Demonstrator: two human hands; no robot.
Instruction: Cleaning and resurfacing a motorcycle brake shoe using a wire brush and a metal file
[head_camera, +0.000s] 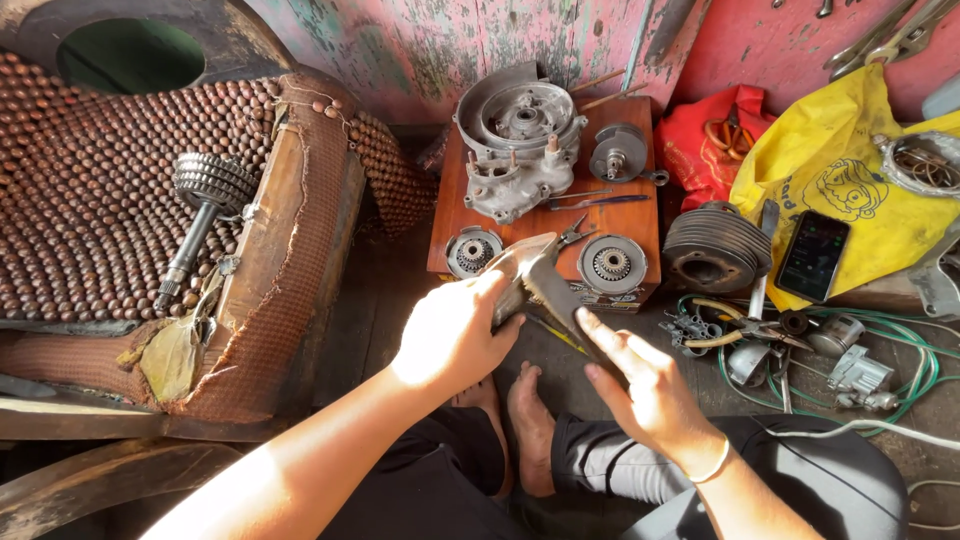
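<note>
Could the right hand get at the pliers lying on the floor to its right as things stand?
Probably yes. The right hand only rests its fingers along the metal part that the left hand grips, so it looks free to let go. The pliers lie in the open on the floor, with nothing over them.

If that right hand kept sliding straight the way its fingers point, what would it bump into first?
The right hand points up and to the left, its fingers lying along the flat metal piece that the left hand grips. So it would probably meet the left hand's fingers first, though depth is hard to judge here.
</note>
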